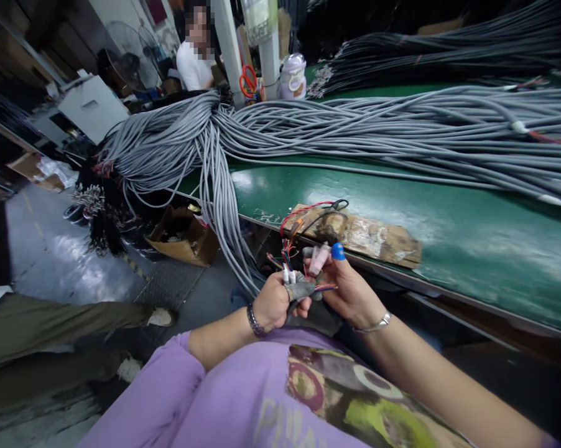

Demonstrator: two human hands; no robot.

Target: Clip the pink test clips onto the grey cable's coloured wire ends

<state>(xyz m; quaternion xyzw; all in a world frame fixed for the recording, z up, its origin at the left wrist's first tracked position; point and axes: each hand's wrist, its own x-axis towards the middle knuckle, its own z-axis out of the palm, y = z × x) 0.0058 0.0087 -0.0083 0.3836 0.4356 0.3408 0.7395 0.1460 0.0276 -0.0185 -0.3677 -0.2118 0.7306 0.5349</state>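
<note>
My left hand (pixel 273 302) is closed around the ends of several grey cables with white sleeves (pixel 290 275) and thin coloured wires (pixel 287 252) fanning out. A grey covering wraps its thumb. Close beside it, my right hand (pixel 352 295) has its fingers curled in by the same bundle, where more red and blue wire ends (pixel 326 287) stick out. A blue finger cot (pixel 338 251) covers the right thumb, and a pale pink wrapped piece (pixel 319 259) shows next to it. What the right fingertips grip is hidden.
A worn board (pixel 383 244) with red and black leads lies at the edge of the green table (pixel 471 230). Long grey cables (pixel 355 127) cross the table and hang over its edge. A cardboard box (pixel 187 239) stands on the floor; a person (pixel 191 62) is behind the table.
</note>
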